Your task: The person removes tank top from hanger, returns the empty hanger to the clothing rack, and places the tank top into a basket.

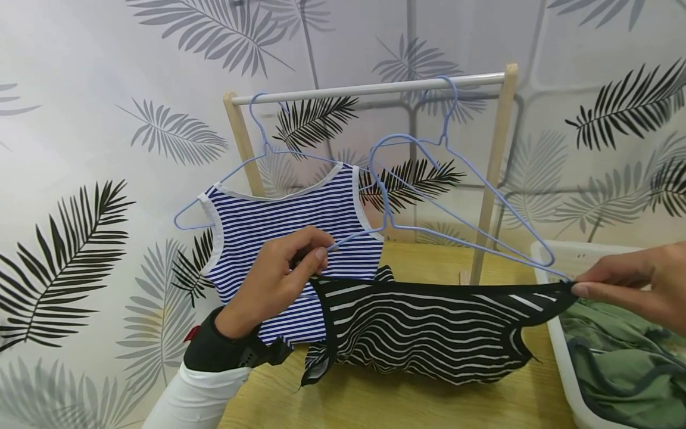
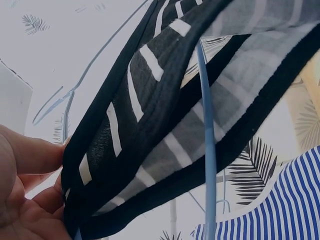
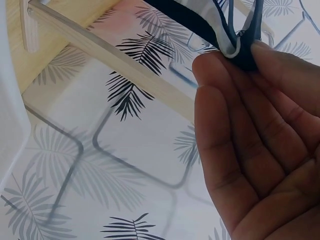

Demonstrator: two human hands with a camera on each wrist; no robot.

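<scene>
Below the rail point(image 1: 370, 89): black striped top point(image 1: 429, 333) stretched w/ loose hanger point(image 1: 455, 220) at its opening. Left hand point(image 1: 278, 280) pinches one strap, right hand point(image 1: 638, 286) the other, prob. to spread it; bottom edge rests on worktop point(image 1: 386, 399).

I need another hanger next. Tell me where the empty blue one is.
In the head view, the empty blue hanger hangs on the right part of the white rail, beside the blue striped top and above the black striped garment.

White basket point(image 1: 552, 351) cut off right; green clothes point(image 1: 616, 357) partly out of frame.
</scene>
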